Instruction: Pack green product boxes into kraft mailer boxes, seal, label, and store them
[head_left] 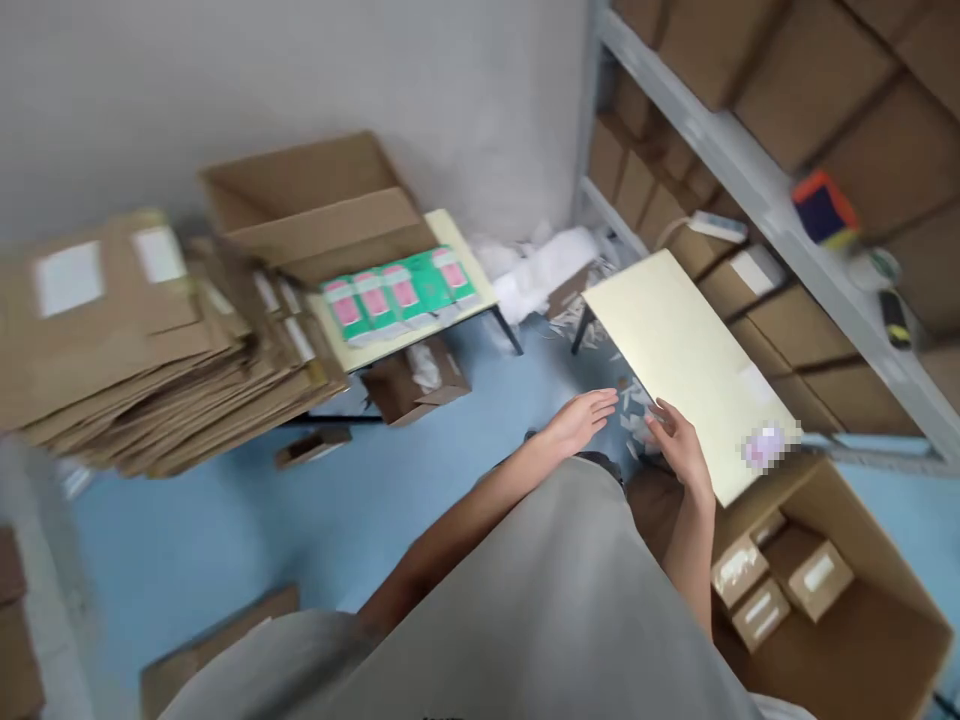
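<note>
On the right table [675, 330], a blurry thing [765, 447] lies near a big box [889, 590]; left hand [581, 420] and right hand [681, 445] have loose fingers.

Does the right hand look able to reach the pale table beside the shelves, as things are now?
Probably yes: the right hand looks empty and close to the pale table, with nothing visible between them.
</note>
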